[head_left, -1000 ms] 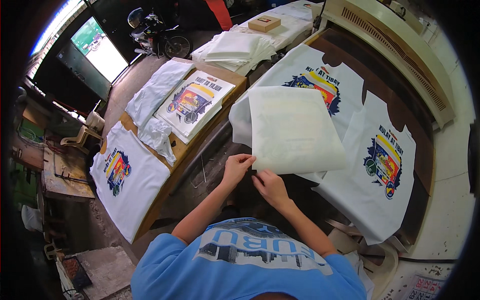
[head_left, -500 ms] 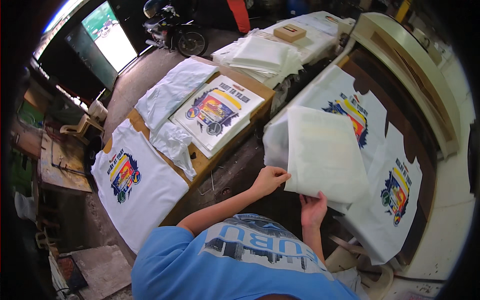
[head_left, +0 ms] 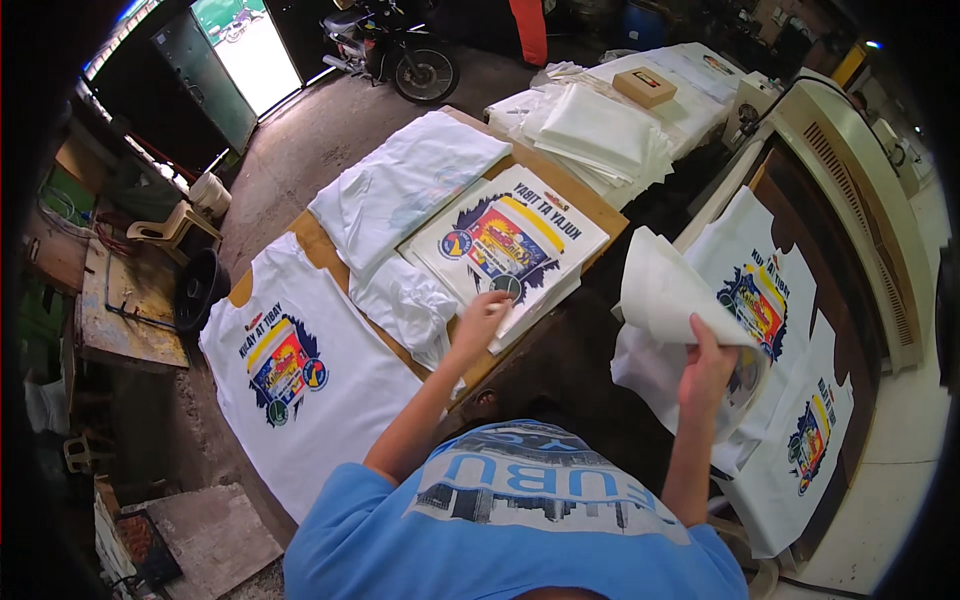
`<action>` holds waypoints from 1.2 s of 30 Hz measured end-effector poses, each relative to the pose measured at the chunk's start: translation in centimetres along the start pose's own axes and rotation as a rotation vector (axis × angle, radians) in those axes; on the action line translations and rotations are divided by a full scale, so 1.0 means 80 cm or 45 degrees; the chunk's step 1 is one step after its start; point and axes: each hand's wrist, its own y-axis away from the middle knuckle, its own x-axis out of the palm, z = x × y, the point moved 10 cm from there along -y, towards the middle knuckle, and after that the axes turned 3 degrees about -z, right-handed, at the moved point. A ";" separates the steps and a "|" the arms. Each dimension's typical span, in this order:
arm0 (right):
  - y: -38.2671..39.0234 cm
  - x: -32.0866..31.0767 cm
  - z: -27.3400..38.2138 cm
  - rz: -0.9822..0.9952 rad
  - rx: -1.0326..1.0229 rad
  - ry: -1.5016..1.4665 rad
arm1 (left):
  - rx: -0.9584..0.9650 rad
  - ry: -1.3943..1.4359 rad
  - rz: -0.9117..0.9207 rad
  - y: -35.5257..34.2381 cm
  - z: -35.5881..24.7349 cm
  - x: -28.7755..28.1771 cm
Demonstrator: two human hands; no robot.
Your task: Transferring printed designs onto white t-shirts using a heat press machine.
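Observation:
My right hand [head_left: 706, 365] pinches the near edge of a white transfer sheet [head_left: 665, 285], which curls upward and shows part of a coloured print on its underside. The sheet is above white shirts with colourful prints, one at the machine's middle [head_left: 757, 300] and one nearer [head_left: 815, 440]. My left hand [head_left: 484, 320] is closed at the near corner of a stack of printed transfer sheets [head_left: 510, 235], whose lettering is mirrored. Whether its fingers grip the top sheet is hard to make out. A printed white shirt [head_left: 300, 370] lies flat at the left.
Folded and crumpled white shirts [head_left: 400, 190] lie beside the stack on a brown board [head_left: 595, 205]. Beyond are a pile of white sheets [head_left: 600, 130] and a small box [head_left: 644, 87]. The curved machine housing [head_left: 850, 190] borders the right. A motorcycle [head_left: 400, 55] stands behind.
My left hand has let go of the white sheet and moved left to the printed stack. My right hand still holds the sheet, now curled up. The view has shifted left.

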 end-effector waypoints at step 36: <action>-0.615 0.305 -0.490 -0.122 0.545 -0.626 | -1.798 -0.681 -0.689 0.155 0.308 -0.256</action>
